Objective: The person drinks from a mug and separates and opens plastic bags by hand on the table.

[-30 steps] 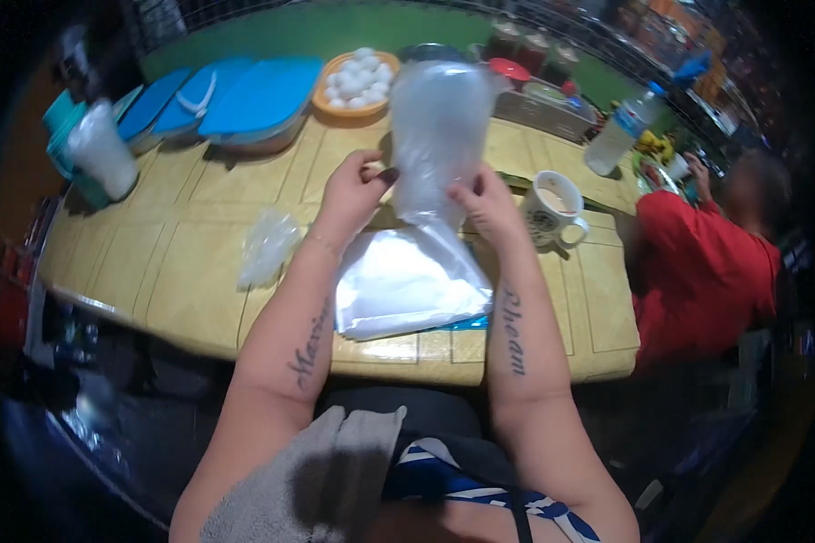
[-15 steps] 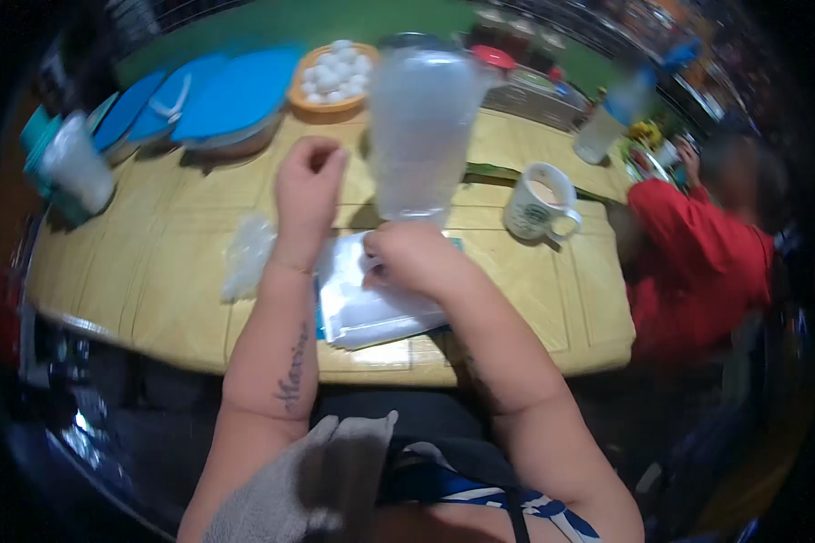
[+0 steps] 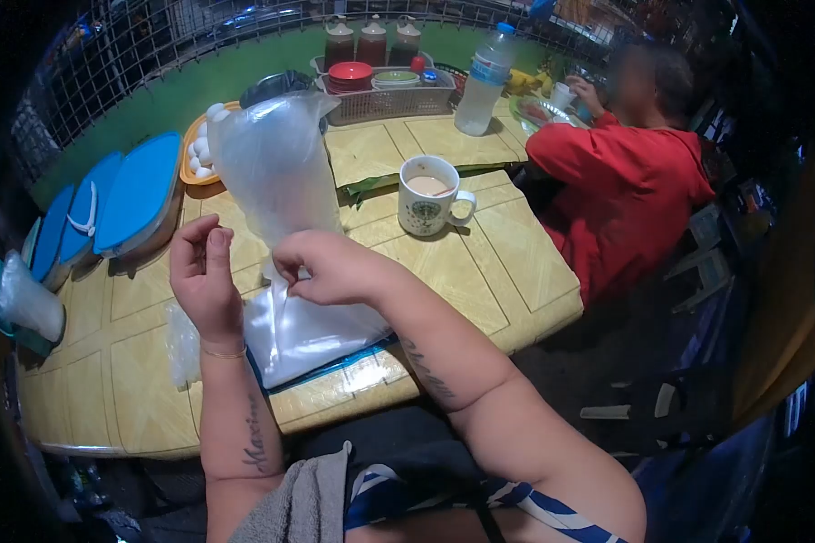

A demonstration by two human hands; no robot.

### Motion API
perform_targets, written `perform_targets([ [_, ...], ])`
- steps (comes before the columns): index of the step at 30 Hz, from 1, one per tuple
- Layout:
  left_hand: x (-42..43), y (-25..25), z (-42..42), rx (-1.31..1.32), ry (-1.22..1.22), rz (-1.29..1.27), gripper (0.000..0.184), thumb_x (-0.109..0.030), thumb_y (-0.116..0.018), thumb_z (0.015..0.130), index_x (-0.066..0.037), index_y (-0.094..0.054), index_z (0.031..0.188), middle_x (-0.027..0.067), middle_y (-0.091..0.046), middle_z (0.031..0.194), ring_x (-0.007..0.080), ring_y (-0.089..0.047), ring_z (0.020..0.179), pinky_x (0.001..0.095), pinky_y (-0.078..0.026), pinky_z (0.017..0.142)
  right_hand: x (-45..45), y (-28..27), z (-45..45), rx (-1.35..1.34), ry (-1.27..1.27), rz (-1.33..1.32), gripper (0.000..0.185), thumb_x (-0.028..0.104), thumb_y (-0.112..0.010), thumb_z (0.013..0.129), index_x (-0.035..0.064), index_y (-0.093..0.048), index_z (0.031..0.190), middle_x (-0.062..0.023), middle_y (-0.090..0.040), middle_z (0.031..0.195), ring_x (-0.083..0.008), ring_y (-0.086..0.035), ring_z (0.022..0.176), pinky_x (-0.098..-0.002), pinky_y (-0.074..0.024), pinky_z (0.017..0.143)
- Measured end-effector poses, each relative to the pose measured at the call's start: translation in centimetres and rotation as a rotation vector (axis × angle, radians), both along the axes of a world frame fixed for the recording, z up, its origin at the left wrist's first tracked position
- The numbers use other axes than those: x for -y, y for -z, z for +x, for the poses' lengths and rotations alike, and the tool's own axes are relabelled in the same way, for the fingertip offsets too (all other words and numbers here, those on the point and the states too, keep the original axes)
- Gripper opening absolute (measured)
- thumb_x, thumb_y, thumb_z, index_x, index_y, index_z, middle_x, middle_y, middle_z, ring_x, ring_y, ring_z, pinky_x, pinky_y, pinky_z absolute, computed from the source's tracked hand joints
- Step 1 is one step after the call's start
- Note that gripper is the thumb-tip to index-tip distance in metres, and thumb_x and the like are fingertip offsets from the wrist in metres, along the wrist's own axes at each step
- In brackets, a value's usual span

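Observation:
My right hand pinches the edge of a white plastic bag, pulling up a narrow fold from the flat stack of plastic bags on the table. My left hand is raised just left of the stack, fingers loosely curled and thumb apart, with nothing visible in it. Behind both hands stands a large, puffed-up clear plastic bag. A small crumpled clear bag lies beside my left wrist. To the right of the big bag is a white mug of milky brown drink.
Blue-lidded tubs and white eggs in an orange basket line the left back. A grey basket carries dishes and sauce bottles. Near a water bottle, a person in red sits at the table's right.
The view has swung right, bringing the seated person and sauce bottles into clearer sight. My right hand has lifted a fold of plastic from the stack. My left hand's fingers have loosened.

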State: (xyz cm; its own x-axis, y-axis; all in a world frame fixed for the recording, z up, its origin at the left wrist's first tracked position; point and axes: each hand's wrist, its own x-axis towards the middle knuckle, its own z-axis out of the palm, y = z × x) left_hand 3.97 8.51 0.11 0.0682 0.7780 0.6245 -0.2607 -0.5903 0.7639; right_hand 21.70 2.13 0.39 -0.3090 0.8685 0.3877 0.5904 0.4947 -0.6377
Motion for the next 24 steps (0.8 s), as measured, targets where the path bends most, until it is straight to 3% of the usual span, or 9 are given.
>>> perform_targets([
  [2,0.5,0.0,-0.1,-0.083,0.047,0.048,0.018,-0.014,-0.062,0.098,0.000,-0.062,0.109,0.0023,-0.063,0.096,0.0099,-0.059,0.088,0.0243,-0.047,0.082,0.4,-0.8,-0.1,-0.163,0.053,-0.092,0.031,0.008,-0.076,0.071,0.0022,-0.056,0.093,-0.0166,-0.063,0.084,-0.0348,-0.063,0.081,-0.0425,-0.0501,0.070],
  [7,1.1,-1.3,0.4,-0.382,0.071,0.204,0.020,-0.016,-0.069,0.092,0.003,-0.066,0.099,0.0048,-0.065,0.086,0.0115,-0.060,0.080,0.0256,-0.049,0.074,1.1,-1.7,-0.4,-0.115,0.195,0.133,0.044,0.013,-0.080,0.069,0.0058,-0.051,0.102,-0.0152,-0.063,0.079,-0.0360,-0.064,0.078,-0.0453,-0.0488,0.066],
  [10,1.5,-1.8,0.6,-0.416,0.262,0.061,0.020,-0.014,-0.069,0.093,0.003,-0.065,0.102,0.0048,-0.066,0.088,0.0105,-0.060,0.080,0.0248,-0.049,0.072,1.0,-1.5,-0.1,-0.066,0.228,0.344,0.046,0.017,-0.083,0.067,0.0070,-0.052,0.101,-0.0140,-0.063,0.076,-0.0364,-0.064,0.076,-0.0465,-0.0484,0.065],
  [11,1.6,-1.6,0.3,-0.324,0.433,-0.198,0.018,-0.010,-0.068,0.092,0.003,-0.064,0.104,0.0052,-0.066,0.089,0.0092,-0.060,0.079,0.0234,-0.048,0.071,0.9,-1.3,-0.3,-0.063,0.227,0.419,0.047,0.018,-0.083,0.067,0.0073,-0.052,0.100,-0.0136,-0.063,0.075,-0.0365,-0.064,0.075,-0.0467,-0.0483,0.064],
  [14,1.5,-2.0,0.3,-0.259,0.539,-0.239,0.014,-0.006,-0.068,0.091,0.002,-0.063,0.103,0.0046,-0.066,0.088,0.0082,-0.059,0.079,0.0223,-0.048,0.071,1.2,-1.7,-0.2,-0.155,0.221,0.359,0.040,0.012,-0.083,0.067,0.0065,-0.057,0.096,-0.0104,-0.059,0.071,-0.0273,-0.062,0.066,-0.0368,-0.0484,0.057],
  [20,0.0,-1.5,-0.8,-0.409,0.646,-0.351,0.008,-0.005,-0.067,0.091,-0.001,-0.063,0.096,0.0019,-0.066,0.089,0.0072,-0.058,0.079,0.0227,-0.047,0.070,1.2,-2.1,1.3,-0.135,0.178,0.332,0.023,0.007,-0.082,0.069,0.0037,-0.060,0.077,-0.0097,-0.059,0.073,-0.0253,-0.059,0.066,-0.0335,-0.0476,0.059],
  [24,-0.3,-1.1,-1.2,-0.713,0.596,-0.215,0.010,-0.009,-0.066,0.085,0.001,-0.064,0.088,0.0061,-0.064,0.079,0.0124,-0.058,0.074,0.0287,-0.047,0.068,1.3,-2.1,2.6,-0.239,0.224,0.300,0.022,0.005,-0.082,0.070,0.0026,-0.060,0.076,-0.0055,-0.060,0.074,-0.0161,-0.058,0.069,-0.0300,-0.0470,0.063],
])
